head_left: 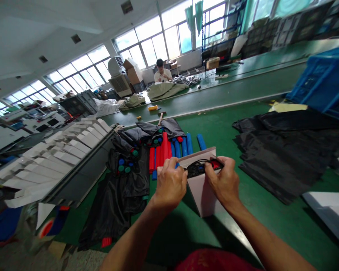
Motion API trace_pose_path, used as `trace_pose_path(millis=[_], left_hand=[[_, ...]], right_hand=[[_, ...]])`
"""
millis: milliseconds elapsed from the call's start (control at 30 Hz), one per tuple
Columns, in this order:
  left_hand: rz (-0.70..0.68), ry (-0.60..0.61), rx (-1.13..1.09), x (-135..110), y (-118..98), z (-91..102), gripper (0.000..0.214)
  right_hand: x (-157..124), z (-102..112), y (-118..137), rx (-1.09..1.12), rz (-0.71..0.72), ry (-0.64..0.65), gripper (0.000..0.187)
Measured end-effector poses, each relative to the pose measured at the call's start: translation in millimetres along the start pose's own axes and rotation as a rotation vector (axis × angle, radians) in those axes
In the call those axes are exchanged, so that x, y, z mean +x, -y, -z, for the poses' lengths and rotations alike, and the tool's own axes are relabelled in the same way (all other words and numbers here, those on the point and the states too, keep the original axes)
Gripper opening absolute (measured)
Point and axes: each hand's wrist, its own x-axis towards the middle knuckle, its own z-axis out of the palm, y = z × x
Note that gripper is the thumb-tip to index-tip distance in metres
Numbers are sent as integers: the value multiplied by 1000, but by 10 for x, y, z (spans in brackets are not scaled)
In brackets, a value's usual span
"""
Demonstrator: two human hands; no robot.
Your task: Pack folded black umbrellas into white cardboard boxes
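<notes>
Head view: the left hand (171, 184) grasps the rim of a white box (202, 199) standing upright on the green tabletop (271, 226). The right hand (224, 180) grasps a black bundle (198, 170) with a red part, which sits in the box mouth. Red and blue tubes (164, 150) lie just behind the box. Black bags (285, 150) lie to the right, folded cartons (64, 150) to the left, and a blue crate (322, 82) at far right.

We see our left hand (171, 184) gripping the rim of a white box (202, 197) on the green tabletop (271, 226), and our right hand (224, 182) pinching a black bundle (197, 169) at its open top. Red and blue tubes (169, 148) lie at twelve o'clock, black fabric (288, 150) at three.
</notes>
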Motion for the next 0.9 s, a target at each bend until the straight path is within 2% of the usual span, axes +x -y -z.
trace_pose_path(millis=[67,133,267,333,433,567,733,900], left_hand=[[40,61,-67,58,29,-25,6],[127,73,-150,132,30,-89,11],[349,-33,-237,191,-24,-225,18],[380,-53,-289,151,-49,-240,14],[308,-116,-366,48,-63,-186,11],[213,-233,-397,-55,-90,-81,27],[161,-317,-76,-73,-170,-96,27],[122,-281,111,-67,-204,-102,15]], right_hand=[[4,-16,-2,-9,11,4,50],[14,-27,-2,-30,8,9,52],[29,-17,-11,-42,-4,6,56],[27,-5,-23,-28,4,3,56],[19,2,-42,-11,22,-5,55],[18,-10,-58,5,35,-13,55],[35,-16,-46,18,18,-2,54],[38,-9,-23,16,14,-6,54]])
